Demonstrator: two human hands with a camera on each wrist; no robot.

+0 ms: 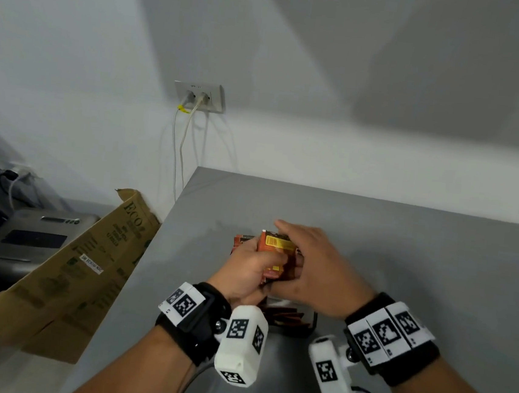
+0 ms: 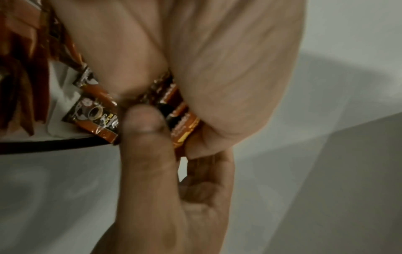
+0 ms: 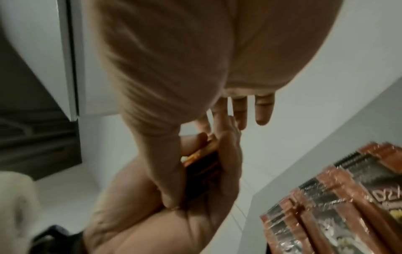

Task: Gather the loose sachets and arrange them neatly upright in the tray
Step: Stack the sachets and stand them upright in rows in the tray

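Both hands hold a bundle of orange-and-brown sachets (image 1: pixel 275 248) upright above the grey table (image 1: pixel 420 259). My left hand (image 1: pixel 250 263) grips the bundle from the left, fingers curled round it. My right hand (image 1: pixel 309 258) pinches the bundle (image 2: pixel 182 127) between thumb (image 2: pixel 141 127) and straight fingers (image 3: pixel 239 110). Just below the hands stands a black-rimmed tray (image 1: pixel 311 323) with more sachets (image 1: pixel 285 314) in it, mostly hidden by my wrists. Another sachet (image 1: pixel 241 240) shows behind my left hand. The right wrist view shows several sachets (image 3: pixel 326 206) side by side at lower right.
The table's left edge (image 1: pixel 148 255) runs close to my left arm. A flattened cardboard box (image 1: pixel 87 262) leans against it, with a grey appliance (image 1: pixel 32 238) beyond. A wall socket with two cables (image 1: pixel 199 97) sits above the table's far left corner.
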